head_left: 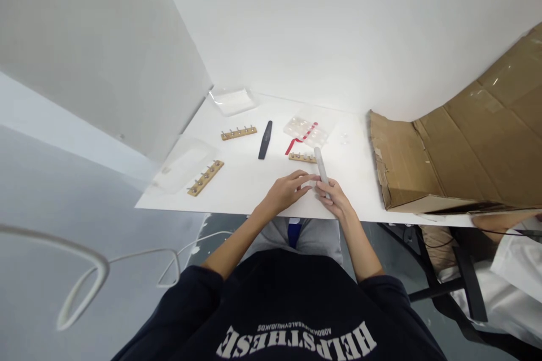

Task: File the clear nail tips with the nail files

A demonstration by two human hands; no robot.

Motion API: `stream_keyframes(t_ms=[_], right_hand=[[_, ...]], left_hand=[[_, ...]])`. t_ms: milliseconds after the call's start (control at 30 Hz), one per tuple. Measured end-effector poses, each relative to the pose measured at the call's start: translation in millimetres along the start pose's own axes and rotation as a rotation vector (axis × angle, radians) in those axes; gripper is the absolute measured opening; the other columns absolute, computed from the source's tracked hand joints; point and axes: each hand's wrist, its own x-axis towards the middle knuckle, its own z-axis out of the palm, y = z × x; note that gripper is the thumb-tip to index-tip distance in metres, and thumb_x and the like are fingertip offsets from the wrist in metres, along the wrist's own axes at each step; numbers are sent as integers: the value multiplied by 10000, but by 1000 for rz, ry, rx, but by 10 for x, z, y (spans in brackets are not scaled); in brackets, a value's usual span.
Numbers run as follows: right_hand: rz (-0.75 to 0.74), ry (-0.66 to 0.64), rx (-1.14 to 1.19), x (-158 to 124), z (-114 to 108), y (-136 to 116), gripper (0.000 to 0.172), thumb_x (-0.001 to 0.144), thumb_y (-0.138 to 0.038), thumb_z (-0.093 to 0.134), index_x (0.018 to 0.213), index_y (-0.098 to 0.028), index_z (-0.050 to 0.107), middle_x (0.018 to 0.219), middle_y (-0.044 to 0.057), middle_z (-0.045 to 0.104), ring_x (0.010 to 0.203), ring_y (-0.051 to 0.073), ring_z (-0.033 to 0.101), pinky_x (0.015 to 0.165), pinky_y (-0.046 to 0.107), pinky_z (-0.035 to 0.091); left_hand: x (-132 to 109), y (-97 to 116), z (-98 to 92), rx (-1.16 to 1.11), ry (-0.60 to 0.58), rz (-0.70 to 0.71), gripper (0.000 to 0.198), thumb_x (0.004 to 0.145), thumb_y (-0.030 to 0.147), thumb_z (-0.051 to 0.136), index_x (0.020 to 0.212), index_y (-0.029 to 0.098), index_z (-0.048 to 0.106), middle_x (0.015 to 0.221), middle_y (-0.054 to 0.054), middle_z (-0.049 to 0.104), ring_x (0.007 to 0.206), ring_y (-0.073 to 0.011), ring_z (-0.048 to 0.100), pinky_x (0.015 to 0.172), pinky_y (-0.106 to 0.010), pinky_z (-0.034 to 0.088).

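My right hand is closed round a long grey nail file, which stands tilted with its far end pointing away from me. My left hand is beside it, index finger and thumb brought close together near the file. Something small and pale may be between those fingertips; I cannot make it out. Just beyond the file lies a wooden strip with metal pegs. A black nail file rests flat, farther off and to the left of my hands.
More pegged wooden strips lie at the left. A clear plastic case with a red strip is behind my hands. Plastic packets sit leftward. A cardboard box stands right; another person's arm shows beside it.
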Motion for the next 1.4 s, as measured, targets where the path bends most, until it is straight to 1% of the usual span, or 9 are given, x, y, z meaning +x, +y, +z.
stream_keyframes(t_ms=[167,267,333,400,467,533,600,967,1400], right_hand=[[-25,52,-65,21,35,4,545,781,-608,837,1065,-151,749,646,-69,395,527,78,294,364,205,156],[-84,169,-170,48,-21,4,604,830,-657,774,1152,-147,759,645,-57,427,531,97,338,372,223,194],[-141,286,-268,78,-121,-2,619,892,-681,704,1197,-143,747,651,-47,481,542,106,397,402,227,272],[-206,412,-381,107,-253,-10,563,943,-652,675,1182,-147,740,749,-10,608,630,132,530,492,244,423],[-262,522,-497,124,-383,-9,426,998,-547,678,1162,-156,719,965,39,710,803,167,656,673,298,570],[-301,603,-599,126,-480,9,336,1028,-447,679,1213,-166,690,1173,76,718,979,201,707,847,386,625],[-325,649,-681,122,-535,42,336,1034,-407,680,1279,-177,669,1286,96,696,1087,230,709,936,447,626],[-370,678,-827,115,-588,143,353,1037,-406,677,1308,-182,664,1306,100,695,1103,237,711,947,455,627],[-406,695,-819,115,-629,178,328,1039,-412,674,1262,-171,679,1241,88,713,1050,221,719,916,434,632]], left_hand=[[-14,-39,6,82,52,-28,334,1058,375,563,1342,323,731,1268,-54,753,768,-135,705,658,-249,532],[55,-174,-55,78,92,-73,343,1031,403,603,1330,299,735,1300,-73,732,722,-131,678,691,-278,558],[166,-316,-125,79,127,-104,349,1018,396,615,1322,274,737,1317,-99,712,845,-181,695,755,-316,579],[319,-476,-200,72,139,-106,327,998,363,632,1281,252,750,1273,-114,709,1049,-251,676,854,-363,586],[481,-628,-258,57,118,-78,309,964,326,665,1242,230,762,1210,-114,712,1129,-281,637,986,-423,560],[619,-752,-284,40,90,-49,287,954,311,672,1205,213,771,1194,-114,709,1134,-281,626,1065,-460,522],[710,-844,-283,25,64,-28,282,942,300,683,1189,199,774,1194,-119,707,1145,-285,624,1092,-475,503],[765,-1061,-220,-20,-4,-10,293,940,326,693,1186,198,784,1204,-138,691,1183,-295,637,1089,-478,504],[771,-1058,-217,-30,-12,12,298,943,317,676,1187,187,787,1171,-141,700,1171,-291,652,1086,-474,508]])
